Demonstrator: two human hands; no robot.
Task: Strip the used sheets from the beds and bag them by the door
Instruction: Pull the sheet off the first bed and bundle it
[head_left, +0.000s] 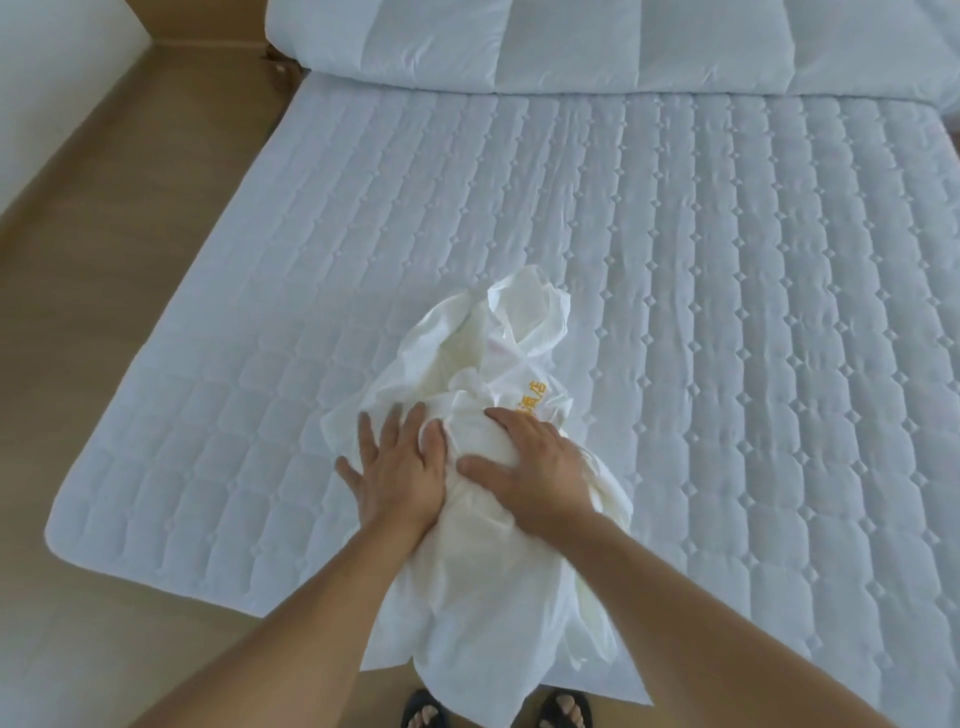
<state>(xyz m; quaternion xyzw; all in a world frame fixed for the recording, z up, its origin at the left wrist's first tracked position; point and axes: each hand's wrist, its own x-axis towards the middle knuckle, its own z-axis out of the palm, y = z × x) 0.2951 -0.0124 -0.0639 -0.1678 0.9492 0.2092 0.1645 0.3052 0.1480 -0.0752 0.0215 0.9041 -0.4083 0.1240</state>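
While the person leans over the foot of the bed, both hands sit on a bundle of cream-white cloth (498, 358). The bundle lies on the quilted mattress pad (727, 312) at 6 o'clock, and its low end hangs off the edge of the bed. It has yellow letters (531, 397) printed on it, but folds hide some of them. It is too crumpled to tell if it is a sheet or a cloth bag.

The left hand (397, 470) is flat, palm down, pressing the 9 o'clock side of the bundle. Its fingers (366, 431) are straight and spread wide.

The right hand (530, 467) lies on top of the round lump, just beside the left hand. Its thumb sticks out toward 9 o'clock. Its other fingers bend away over the far side of the lump, where they are hidden. So it is not clear if this hand grips the cloth or only pushes on it.

At 12 o'clock a big rolled white duvet (571, 41) lies across the head of the bed, cut off by the top edge. The tan floor (104, 312) runs along 9 o'clock. At 6 o'clock, toes in dark sandals (423, 709) peek out under the bundle, mostly hidden.
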